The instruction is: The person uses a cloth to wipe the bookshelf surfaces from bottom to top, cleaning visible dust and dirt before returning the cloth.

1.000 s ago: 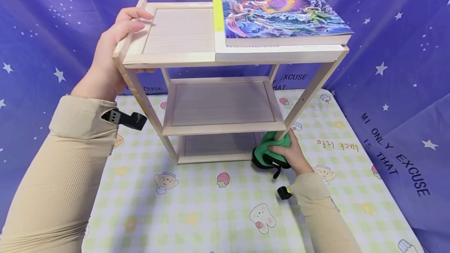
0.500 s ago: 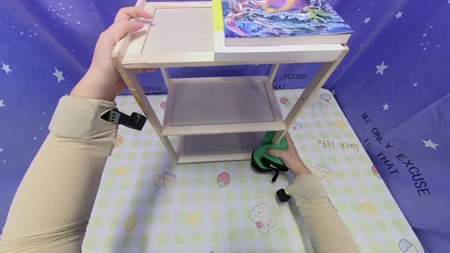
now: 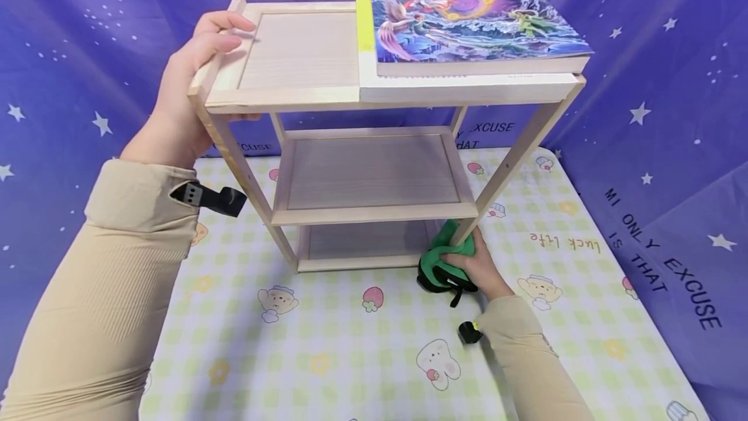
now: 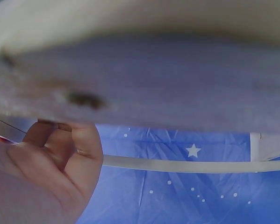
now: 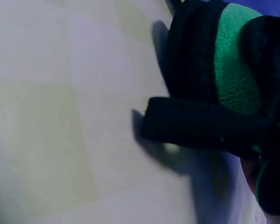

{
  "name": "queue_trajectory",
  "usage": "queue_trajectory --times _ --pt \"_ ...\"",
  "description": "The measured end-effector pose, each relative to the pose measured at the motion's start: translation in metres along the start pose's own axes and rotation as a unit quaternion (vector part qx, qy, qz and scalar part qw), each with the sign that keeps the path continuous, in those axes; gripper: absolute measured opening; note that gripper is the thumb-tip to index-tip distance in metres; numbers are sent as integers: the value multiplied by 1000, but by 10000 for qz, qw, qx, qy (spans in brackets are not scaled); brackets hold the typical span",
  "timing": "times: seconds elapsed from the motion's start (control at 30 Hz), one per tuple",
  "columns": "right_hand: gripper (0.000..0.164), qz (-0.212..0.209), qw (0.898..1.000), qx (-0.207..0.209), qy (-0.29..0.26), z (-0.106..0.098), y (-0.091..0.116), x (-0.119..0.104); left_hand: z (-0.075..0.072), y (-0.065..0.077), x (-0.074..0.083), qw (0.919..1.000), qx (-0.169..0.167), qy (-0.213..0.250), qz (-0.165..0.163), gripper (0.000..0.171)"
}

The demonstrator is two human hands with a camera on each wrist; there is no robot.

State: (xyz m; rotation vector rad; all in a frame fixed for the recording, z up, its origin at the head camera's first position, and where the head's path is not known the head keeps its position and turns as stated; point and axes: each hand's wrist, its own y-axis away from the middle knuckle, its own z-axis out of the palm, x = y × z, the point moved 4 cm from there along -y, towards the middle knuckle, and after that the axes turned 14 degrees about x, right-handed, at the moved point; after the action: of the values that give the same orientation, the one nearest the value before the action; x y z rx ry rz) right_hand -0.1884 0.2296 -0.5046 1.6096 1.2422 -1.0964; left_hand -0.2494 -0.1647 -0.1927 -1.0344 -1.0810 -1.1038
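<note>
A three-tier pale wooden shelf stands upright on the cloth-covered table. My left hand grips the left end of its top board, fingers over the edge; in the left wrist view that hand reaches under a blurred wooden edge. Low on the front right leg, my right hand holds a green cloth with black edging wrapped against the wood. Its black loop and folds show in the right wrist view, where the green cloth hides most of the hand.
Two stacked books, the upper one with a colourful fantasy cover, lie on the right half of the top board. A purple star-patterned curtain hangs behind and to the right. The checked tablecloth spreads in front.
My right hand and the green cloth have slid slightly down the front right leg. The left hand keeps its grip on the top board, and the books stay in place.
</note>
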Motion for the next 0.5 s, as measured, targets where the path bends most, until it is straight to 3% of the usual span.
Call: queue_trajectory --times 0.5 --pt "92 -40 9997 150 185 -1 4 3 0 1 1 10000 -39 81 42 16"
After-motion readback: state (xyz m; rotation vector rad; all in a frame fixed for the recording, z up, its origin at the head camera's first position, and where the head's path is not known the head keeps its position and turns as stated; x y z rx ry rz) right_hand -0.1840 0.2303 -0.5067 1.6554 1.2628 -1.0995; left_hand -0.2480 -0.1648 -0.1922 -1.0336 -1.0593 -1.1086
